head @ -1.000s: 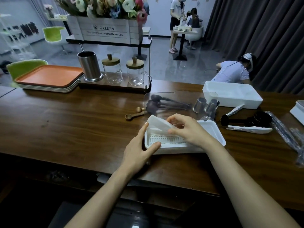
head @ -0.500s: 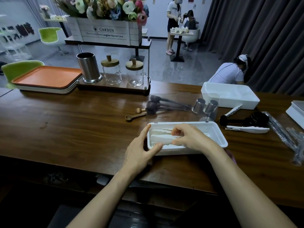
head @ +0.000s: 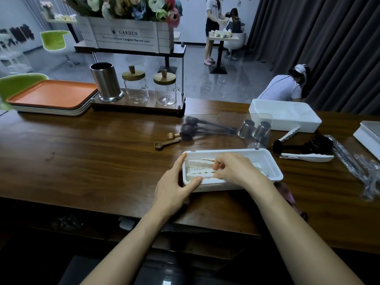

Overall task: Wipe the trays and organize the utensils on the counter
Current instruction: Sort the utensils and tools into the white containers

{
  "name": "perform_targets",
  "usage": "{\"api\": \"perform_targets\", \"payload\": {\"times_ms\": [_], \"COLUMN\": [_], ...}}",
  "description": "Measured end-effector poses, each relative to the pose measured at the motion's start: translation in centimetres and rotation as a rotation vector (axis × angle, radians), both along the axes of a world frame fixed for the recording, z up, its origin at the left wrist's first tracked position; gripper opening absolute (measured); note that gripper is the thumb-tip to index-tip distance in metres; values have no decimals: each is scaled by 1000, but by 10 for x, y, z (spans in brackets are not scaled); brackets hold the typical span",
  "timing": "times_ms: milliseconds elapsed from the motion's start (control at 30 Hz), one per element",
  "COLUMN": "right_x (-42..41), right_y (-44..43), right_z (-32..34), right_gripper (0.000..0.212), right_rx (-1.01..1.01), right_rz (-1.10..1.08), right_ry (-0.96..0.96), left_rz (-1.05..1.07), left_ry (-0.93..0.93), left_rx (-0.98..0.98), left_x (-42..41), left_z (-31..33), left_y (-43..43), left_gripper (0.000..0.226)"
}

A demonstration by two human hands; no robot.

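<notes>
Dark polished wood makes up the counter (head: 82, 153), which runs across the frame with a tiled room and grey curtains behind it. Just below centre sits the white plastic tray (head: 273, 171), close to the near edge, with its clear lid (head: 226, 124) standing open at the back.

The left hand (head: 174, 188) grips the tray's left end, thumb over the near rim and forefinger along the side. The right hand (head: 238, 171) reaches inside, and its fingertips appear to pinch the white tongs (head: 200, 167) lying there.

The tray looks light, stiff and smooth, so it would likely slide on this wood unless braced. The rims at the two ends seem the safest hold. The thin lid is best left alone. The tongs look light and springy, easiest to take by pinching both arms together.

Behind the lid lie dark spoons (head: 207, 128) and metal cups (head: 256, 130), with wooden spoons (head: 166, 143) to their left. To the right are black scoops (head: 317, 144) and a second pair of tongs (head: 306, 157). A stack of orange trays (head: 51, 95) sits at the far left.
</notes>
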State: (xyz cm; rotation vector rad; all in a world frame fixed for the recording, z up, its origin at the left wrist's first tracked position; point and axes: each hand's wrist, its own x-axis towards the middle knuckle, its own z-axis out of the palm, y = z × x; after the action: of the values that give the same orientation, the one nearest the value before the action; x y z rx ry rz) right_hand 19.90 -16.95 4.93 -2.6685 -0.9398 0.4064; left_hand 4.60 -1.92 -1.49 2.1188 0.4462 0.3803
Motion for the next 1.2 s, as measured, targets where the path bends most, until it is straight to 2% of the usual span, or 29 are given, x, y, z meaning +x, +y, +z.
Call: {"api": "perform_targets", "payload": {"times_ms": [267,400,533,633,800,1033,1200], "right_x": [-9,-18,-29,-37,-37,-32,0], "right_y": [2,-4,-22,-44,-81,-114,-161], "right_z": [-5,-6,-5,-13,-35,-29,-28], "right_gripper": [14,13,23,26,34,22,22], "right_rx": [37,99,203,296,337,498,567], "right_rz": [-170,-199,-157,-190,-228,-161,-274], "right_ry": [-41,-48,-77,-183,-346,-296,-219], "left_rz": [-4,-10,-18,-30,-39,-23,5], "left_ry": [-8,-22,-22,-24,-22,4,31], "left_rx": [0,-29,-27,-32,-31,-59,-79], "left_x": [0,-1,-2,-3,-4,-4,0], "left_z": [-1,1,2,3,3,3,8], "left_y": [1,1,1,2,2,4,-5], "left_gripper": [81,82,86,86,84,81,77]}}
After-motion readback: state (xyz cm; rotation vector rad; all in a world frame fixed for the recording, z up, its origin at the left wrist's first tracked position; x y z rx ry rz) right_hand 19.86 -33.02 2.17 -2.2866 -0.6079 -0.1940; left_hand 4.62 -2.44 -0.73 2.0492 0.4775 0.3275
